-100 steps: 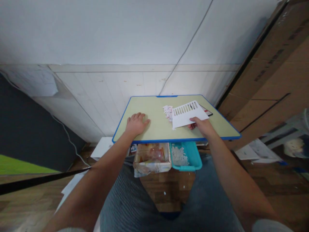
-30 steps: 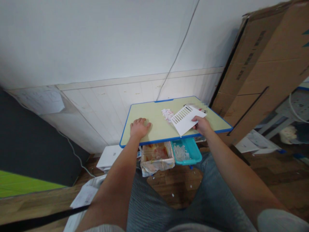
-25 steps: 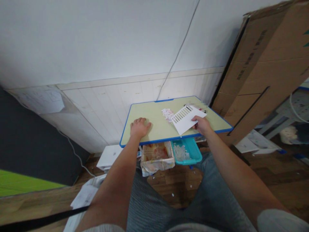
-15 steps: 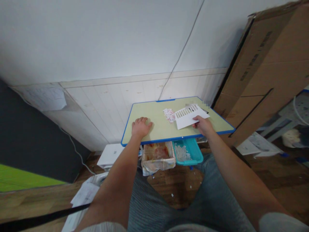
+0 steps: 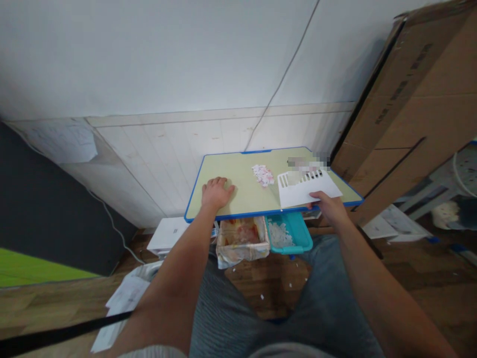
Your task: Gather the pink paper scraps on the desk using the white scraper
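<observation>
At the near right edge of the table (image 5: pixel 238 171), your right hand (image 5: pixel 330 208) is pinching a white card (image 5: pixel 307 189) with its fingers (image 5: pixel 315 203) closed on the card's near edge, thumb side on top as far as the view shows. The card is lying low over the table top, its row of dark slots along the far edge, toward 12 o'clock from your grip. It is looking thin, light and fairly stiff, like a sheet that will bow if you squeeze hard or hold it only by a corner; the plain near margin where you are gripping now is probably the safest place, since the slotted strip seems weaker and could crease or tear.

At about 10 o'clock from the card, apart from it, a small heap of pink and white scraps (image 5: pixel 263 175) is sitting on the table; these are looking weightless and likely to scatter at a brush or a puff of air.

Your left hand (image 5: pixel 215 193) is resting at 9 o'clock, palm down and fingers loosely curled on the bare table, holding nothing.

Below the table's near edge, at 6 o'clock, a teal tray (image 5: pixel 302 240) with white bits and a paper-lined box (image 5: pixel 242 243) are sitting side by side.
</observation>
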